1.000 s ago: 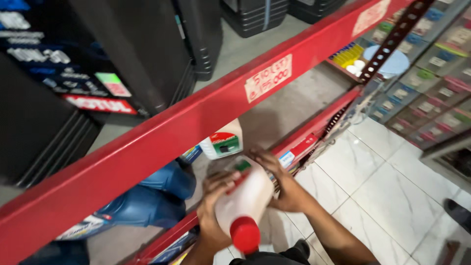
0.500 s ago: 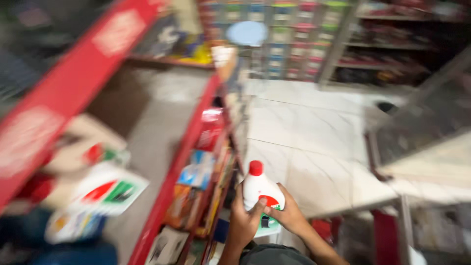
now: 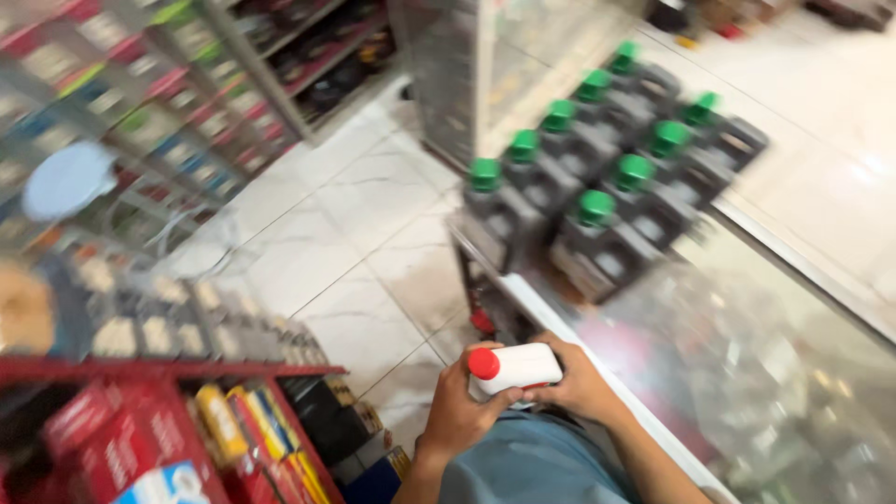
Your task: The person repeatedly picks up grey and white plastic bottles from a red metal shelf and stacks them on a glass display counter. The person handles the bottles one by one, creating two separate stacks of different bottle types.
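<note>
So both hands, left hand (image 3: pixel 455 411) and right hand (image 3: pixel 579 385), have fingers wrapped around a white plastic bottle with red cap (image 3: pixel 513 367), near the glass desk (image 3: pixel 747 373).

Dark grey jugs with green caps (image 3: pixel 597 201) stood grouped on a glass counter (image 3: pixel 747 373) toward two o'clock. White marble floor tiles (image 3: pixel 345 233) ran through the middle. Stocked shelves (image 3: pixel 140 121) stood at ten o'clock, and red and yellow packages (image 3: pixel 187 439) filled a red rack (image 3: pixel 168 371) at eight o'clock.
</note>
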